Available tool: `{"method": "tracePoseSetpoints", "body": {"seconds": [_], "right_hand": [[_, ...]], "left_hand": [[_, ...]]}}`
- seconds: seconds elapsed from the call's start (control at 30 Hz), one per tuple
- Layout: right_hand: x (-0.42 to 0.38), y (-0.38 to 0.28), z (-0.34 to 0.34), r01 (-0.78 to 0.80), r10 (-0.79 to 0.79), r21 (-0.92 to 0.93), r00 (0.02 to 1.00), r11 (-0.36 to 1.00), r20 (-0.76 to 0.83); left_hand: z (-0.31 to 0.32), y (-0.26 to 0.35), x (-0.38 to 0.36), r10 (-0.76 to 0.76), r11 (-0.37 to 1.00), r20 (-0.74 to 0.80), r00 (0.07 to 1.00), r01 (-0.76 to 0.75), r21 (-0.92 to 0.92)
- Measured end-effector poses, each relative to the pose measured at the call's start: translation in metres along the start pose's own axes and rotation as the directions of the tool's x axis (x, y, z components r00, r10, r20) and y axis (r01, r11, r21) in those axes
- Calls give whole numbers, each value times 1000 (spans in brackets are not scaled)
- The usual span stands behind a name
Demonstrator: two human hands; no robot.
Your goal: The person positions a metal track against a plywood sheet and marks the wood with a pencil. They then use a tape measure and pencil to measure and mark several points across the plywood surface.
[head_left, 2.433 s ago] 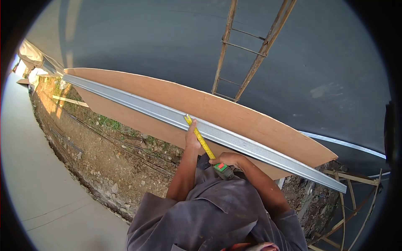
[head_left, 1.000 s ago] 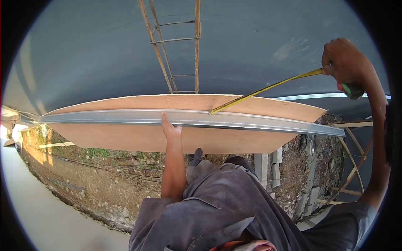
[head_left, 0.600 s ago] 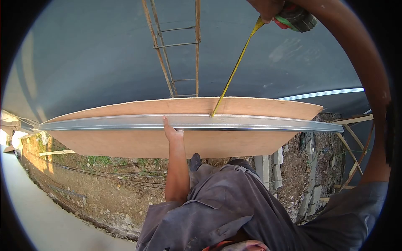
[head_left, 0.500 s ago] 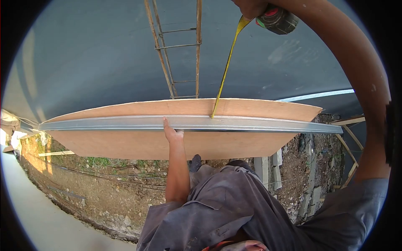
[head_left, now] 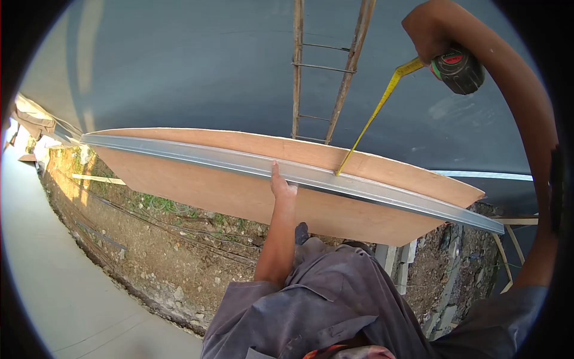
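Note:
A long silvery metal profile (head_left: 221,159) crosses the view, sloping down toward the right, over a plywood sheet (head_left: 197,188). Around the profile's near edge, close to its middle, my left hand (head_left: 283,183) is closed, thumb lying on top. My right hand (head_left: 427,33) is raised at the upper right, holding a black and red tape measure (head_left: 459,70); its fingers are partly hidden. From there the yellow tape blade (head_left: 378,109) slants down, bent near the hand, and its lower end meets the profile's far edge right of my left hand.
A wooden ladder (head_left: 297,78) stands beyond the sheet against the dark grey wall (head_left: 197,66). Below lie rubbly soil (head_left: 161,251), thin rods and concrete pieces (head_left: 402,269). A pale concrete slab (head_left: 66,269) borders the left, and timber pieces (head_left: 517,221) are at the right.
The view has tilted, so the profile and sheet now slope down to the right. My right hand and the tape measure appear farther right and lower. My left hand keeps its grip on the profile.

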State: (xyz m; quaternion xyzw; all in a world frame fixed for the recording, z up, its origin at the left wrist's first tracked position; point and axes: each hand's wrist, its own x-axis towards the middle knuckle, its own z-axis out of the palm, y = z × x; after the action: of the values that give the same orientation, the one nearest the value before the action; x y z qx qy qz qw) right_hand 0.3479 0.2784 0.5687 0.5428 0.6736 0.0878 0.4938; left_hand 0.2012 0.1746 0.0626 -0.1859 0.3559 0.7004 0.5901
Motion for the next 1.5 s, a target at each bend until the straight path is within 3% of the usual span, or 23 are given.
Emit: {"method": "tracePoseSetpoints", "body": {"seconds": [0.1,0.87,0.9,0.97,1.03,1.07,1.5], "right_hand": [[19,-5,6,73,-73,-13,997,997,18],[-4,-36,5,34,-39,-38,991,999,-130],[-3,-41,19,-2,-44,-128,934,992,-356],[4,-37,25,-69,-57,-209,840,976,-540],[3,-36,0,-29,18,-72,989,997,-145],[6,-35,-1,-4,-3,-74,995,997,-99],[30,-28,15,44,-48,-36,989,998,-142]], "left_hand": [[9,3,-10,-6,999,-35,999,7,35],[10,2,-9,21,1000,-38,999,-20,12],[10,1,-9,30,999,-73,997,-29,19],[6,4,-3,26,999,-61,998,-25,21],[4,-2,-2,-20,999,-43,999,21,40],[4,-1,-1,-4,999,-13,1000,4,34],[3,2,1,37,999,29,999,-39,36]]}}
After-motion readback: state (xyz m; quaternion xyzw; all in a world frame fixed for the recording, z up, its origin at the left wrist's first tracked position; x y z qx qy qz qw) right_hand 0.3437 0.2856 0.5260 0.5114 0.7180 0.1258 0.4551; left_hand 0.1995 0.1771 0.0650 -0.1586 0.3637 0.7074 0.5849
